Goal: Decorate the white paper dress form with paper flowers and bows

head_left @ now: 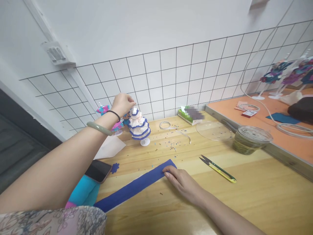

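Note:
My left hand [123, 103] reaches to the back of the wooden table [244, 195] and its fingers are closed around the top of a small doll figure [140, 127] in a white, blue-edged ruffled dress on a white stand. My right hand [181, 181] lies flat and open on the table, fingertips pressing the end of a long blue paper strip [137, 186]. A second doll [107, 112] in pink and teal stands just behind my left wrist, partly hidden.
Yellow-handled thread snips [217, 169] lie right of the strip. A phone [98, 170], a white paper sheet [109, 147], teal cloth [84, 193], a clear lid [214, 130], a lidded cup [249, 139] and tape ring [165, 125] surround them. An orange table [276, 130] with more dolls [276, 76] stands right.

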Motion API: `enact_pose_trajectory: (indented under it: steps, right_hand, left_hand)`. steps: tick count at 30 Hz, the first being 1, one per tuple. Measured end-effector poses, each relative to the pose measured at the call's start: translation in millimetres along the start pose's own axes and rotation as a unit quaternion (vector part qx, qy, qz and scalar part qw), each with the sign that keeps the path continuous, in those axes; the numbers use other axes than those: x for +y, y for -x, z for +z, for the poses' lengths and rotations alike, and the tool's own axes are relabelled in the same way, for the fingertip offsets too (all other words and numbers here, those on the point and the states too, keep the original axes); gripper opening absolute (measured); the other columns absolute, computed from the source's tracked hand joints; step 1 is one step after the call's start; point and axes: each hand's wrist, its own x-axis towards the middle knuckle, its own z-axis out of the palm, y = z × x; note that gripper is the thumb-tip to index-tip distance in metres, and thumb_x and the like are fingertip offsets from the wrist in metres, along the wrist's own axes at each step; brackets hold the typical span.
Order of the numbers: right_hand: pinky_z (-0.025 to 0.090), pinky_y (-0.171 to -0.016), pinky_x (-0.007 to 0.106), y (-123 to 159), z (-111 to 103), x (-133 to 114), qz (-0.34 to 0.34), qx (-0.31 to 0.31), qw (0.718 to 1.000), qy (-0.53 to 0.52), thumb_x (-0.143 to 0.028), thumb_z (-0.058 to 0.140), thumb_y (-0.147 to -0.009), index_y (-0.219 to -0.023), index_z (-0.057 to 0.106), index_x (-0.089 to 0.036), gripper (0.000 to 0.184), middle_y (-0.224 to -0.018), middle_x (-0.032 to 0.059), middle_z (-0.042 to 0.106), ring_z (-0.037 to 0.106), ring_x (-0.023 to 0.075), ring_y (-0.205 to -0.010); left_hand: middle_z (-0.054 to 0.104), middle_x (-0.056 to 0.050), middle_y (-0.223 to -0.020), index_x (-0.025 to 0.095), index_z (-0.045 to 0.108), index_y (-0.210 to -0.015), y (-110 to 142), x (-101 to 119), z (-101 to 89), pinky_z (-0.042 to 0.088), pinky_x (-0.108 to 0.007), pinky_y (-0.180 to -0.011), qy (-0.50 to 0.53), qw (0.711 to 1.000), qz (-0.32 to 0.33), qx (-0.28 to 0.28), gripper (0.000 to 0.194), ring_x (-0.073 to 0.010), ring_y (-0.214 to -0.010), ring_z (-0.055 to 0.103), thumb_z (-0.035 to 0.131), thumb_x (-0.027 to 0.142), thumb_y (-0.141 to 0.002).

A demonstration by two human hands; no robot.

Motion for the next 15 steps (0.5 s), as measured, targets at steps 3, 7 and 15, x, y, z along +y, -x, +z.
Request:
enact_pose_trajectory:
  steps: [3, 7, 15]
  right_hand:
    - [0.043, -0.078, 0.032, 0.3, -0.4, -0.1, -0.001, 0.0, 1.0, -0.001, -0.042, 0.028, -0.092, -0.105, 0.054, -0.021, 0.036, -0.098, 0.0063, 0.065, 0.06, 0.021, -0.088]
    - [0.043, -0.079, 0.032, 0.4, -0.7, -0.3, -0.004, -0.002, 1.0, 0.003, -0.041, 0.027, -0.092, -0.106, 0.054, -0.021, 0.036, -0.098, 0.0065, 0.065, 0.06, 0.0211, -0.089]
    - [0.044, -0.079, 0.033, 0.4, -1.1, -0.1, 0.002, -0.003, 1.0, 0.002, -0.042, 0.028, -0.092, -0.106, 0.054, -0.021, 0.037, -0.098, 0.0069, 0.065, 0.06, 0.0217, -0.089]
  left_hand:
    - [0.062, -0.002, -0.05, 0.02, 0.068, -0.067, 2.4, 4.1, -1.4, 0.047, -0.028, -0.055, 0.005, 1.0, -0.009, -0.009, 0.011, -0.0177, -0.053, 0.06, 0.062, 0.028, -0.064]
    - [0.062, -0.002, -0.049, 0.02, 0.069, -0.07, 2.6, 5.0, -1.5, 0.047, -0.029, -0.053, 0.012, 1.0, -0.015, -0.02, 0.013, -0.0182, -0.052, 0.06, 0.061, 0.028, -0.064]
    - [0.064, -0.002, -0.054, 0.021, 0.07, -0.07, 0.3, 5.0, -0.8, 0.048, -0.029, -0.056, -0.012, 1.0, 0.004, -0.019, 0.013, -0.0185, -0.055, 0.06, 0.061, 0.028, -0.064]
